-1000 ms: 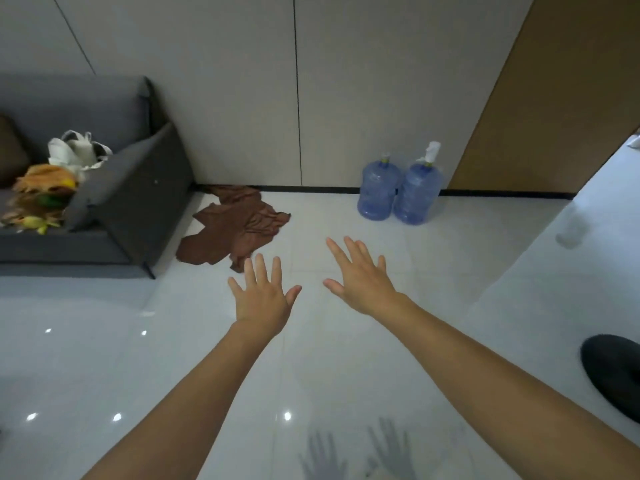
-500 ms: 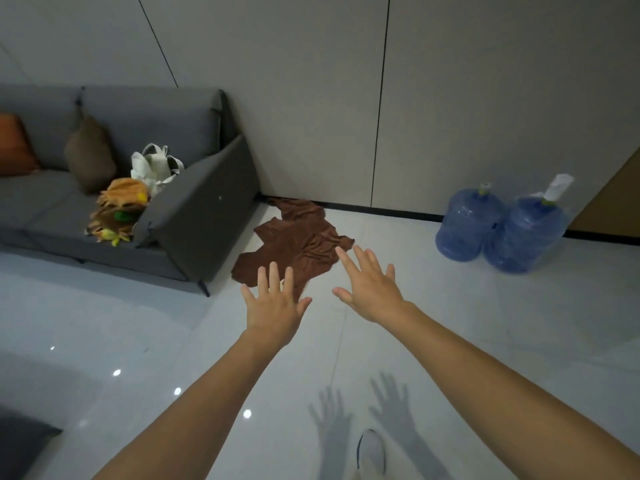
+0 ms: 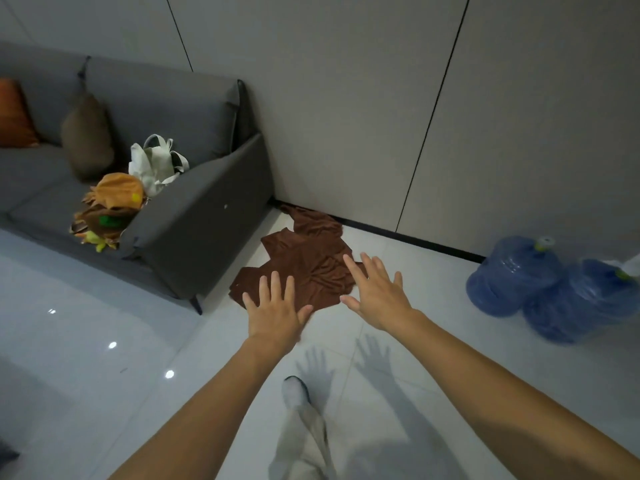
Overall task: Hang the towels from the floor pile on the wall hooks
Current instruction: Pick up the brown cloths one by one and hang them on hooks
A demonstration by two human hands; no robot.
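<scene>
Where the towels lay: a rumpled pile of brown cloth towels [image 3: 304, 268] was spread on the glossy white tiled floor [image 3: 104, 375], at the foot of the pale grey panelled wall [image 3: 346, 116] and just beside the end of the dark grey fabric sofa [image 3: 194, 216].
Left hand: the left hand [image 3: 275, 315] was stretched forward, palm down, and overlapped the near edge of the pile in the view.
Left fingers: its fingers [image 3: 276, 285] were straight and a little apart, with the thumb out to the side, holding nothing.
Right hand: the right hand [image 3: 379, 297] was stretched forward, palm down, over the right-hand edge of the pile.
Right fingers: these fingers [image 3: 356, 271] were straight and fanned apart, holding nothing.
Contact: whether either hand touched the towels could not be told.
Shadows: two spread-hand shadows [image 3: 315, 368] fell on the tiles nearer the person than the pile.
Sofa seat: a white canvas bag with handles [image 3: 154, 164] sat against the armrest, a heap of orange and brown cloth [image 3: 110, 206] lay in front of it, a brown cushion [image 3: 88, 136] leaned on the backrest, and an orange cushion [image 3: 14, 116] showed at the left edge.
Water bottles: two large blue plastic water bottles [image 3: 509, 275] stood side by side on the floor by the wall, well to the right of the pile.
Leg: a pale trouser leg [image 3: 304, 441] and a light shoe [image 3: 294, 391] showed on the tiles between the forearms.
</scene>
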